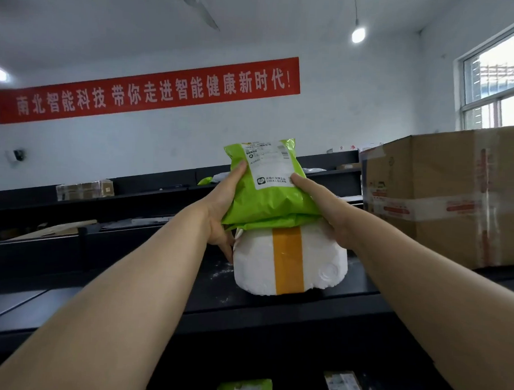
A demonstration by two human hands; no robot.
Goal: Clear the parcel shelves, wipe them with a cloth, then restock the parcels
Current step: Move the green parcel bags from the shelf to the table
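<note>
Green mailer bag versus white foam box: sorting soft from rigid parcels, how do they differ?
The green mailer bag is soft, wrinkled plastic; the white foam box is rigid. The bag carries a printed label; the box only a yellow tape band. The left hand and right hand hold the bag atop the box, which sits on the shelf. Both look sealed.

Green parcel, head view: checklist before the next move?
1. Grip of left hand on green parcel, thumb on front: ok.
2. Grip of right hand on its other side: ok.
3. Flat seat of foam box on shelf: ok.
4. Whether green parcel rests on foam box or hangs free: cannot tell.
5. Gap to cardboard box at right: ok, apart.
6. Clean shelf: not ok, white specks beside foam box.
</note>
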